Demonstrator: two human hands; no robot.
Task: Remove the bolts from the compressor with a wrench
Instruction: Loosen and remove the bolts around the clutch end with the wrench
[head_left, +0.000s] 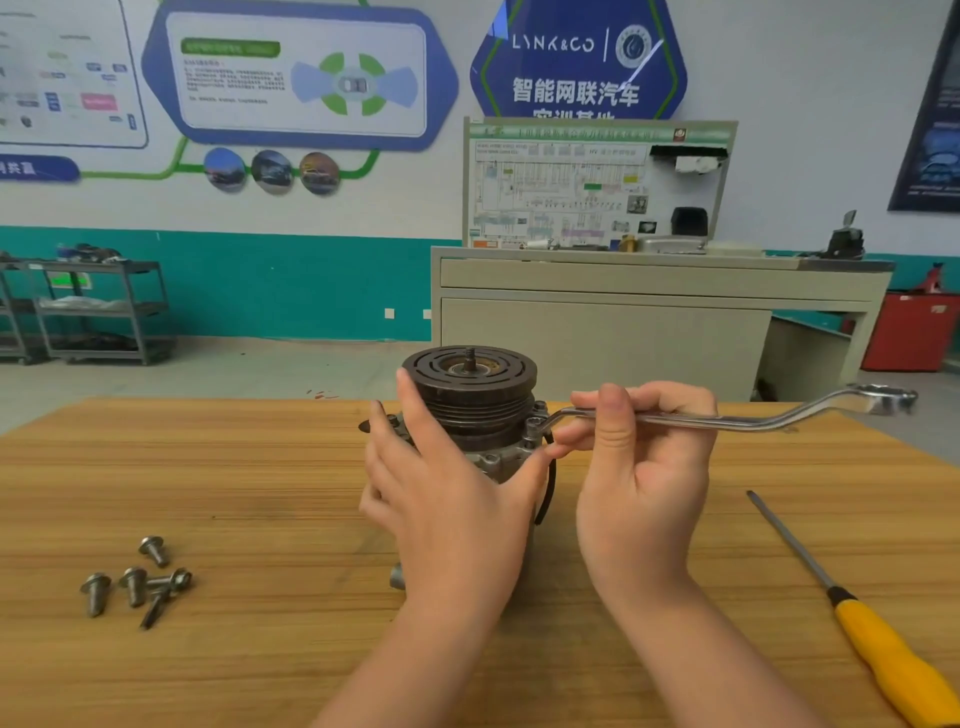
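Wooden table (260, 467): loose bolts (135, 582) left, screwdriver (852, 618) right.

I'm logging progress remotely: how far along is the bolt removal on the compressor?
Done: several loose bolts lie on the table. In hand: the right hand holds the wrench, its ring end at a bolt under the pulley, while the left hand steadies the compressor. Left: that bolt, and any hidden ones.

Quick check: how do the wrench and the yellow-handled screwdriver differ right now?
The wrench is held in the right hand, its ring end on a bolt at the compressor; the screwdriver lies untouched on the table. The wrench is bare, cranked metal; the screwdriver has a straight shaft and a yellow handle. Both are long hand tools.
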